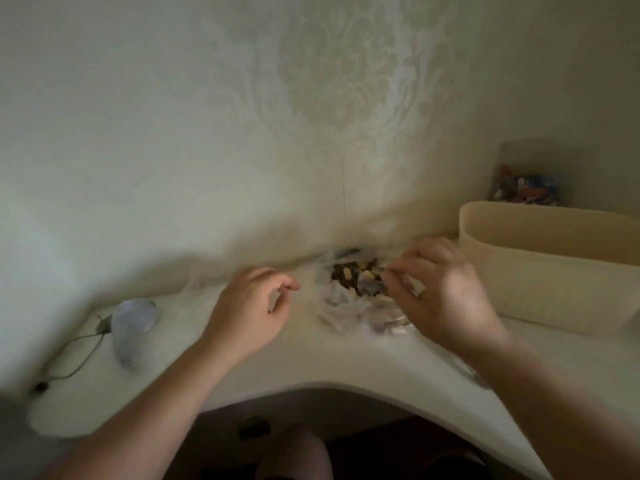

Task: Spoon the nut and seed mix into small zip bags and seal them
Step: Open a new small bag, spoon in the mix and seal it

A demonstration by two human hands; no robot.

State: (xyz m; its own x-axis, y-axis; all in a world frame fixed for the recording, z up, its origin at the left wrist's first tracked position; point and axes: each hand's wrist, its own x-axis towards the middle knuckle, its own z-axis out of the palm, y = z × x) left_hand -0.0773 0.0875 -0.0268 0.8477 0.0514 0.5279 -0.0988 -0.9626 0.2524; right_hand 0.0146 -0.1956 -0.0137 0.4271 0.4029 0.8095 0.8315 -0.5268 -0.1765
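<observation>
The right hand (pixel 446 289) pinches the crumpled bag of nut mix (pixel 356 275) at 12 o'clock; the left hand (pixel 252 306) hovers loosely curled over the desk (pixel 346 362), whose front edge is bare.

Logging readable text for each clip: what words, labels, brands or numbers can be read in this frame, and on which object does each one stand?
No text can be read in this frame.
Colourful pack behind the beige container: multicoloured print, too blurred to tell whether it holds words.
Clear bag of nut and seed mix: no label visible.
Patterned wall: ornament only, no writing.
</observation>
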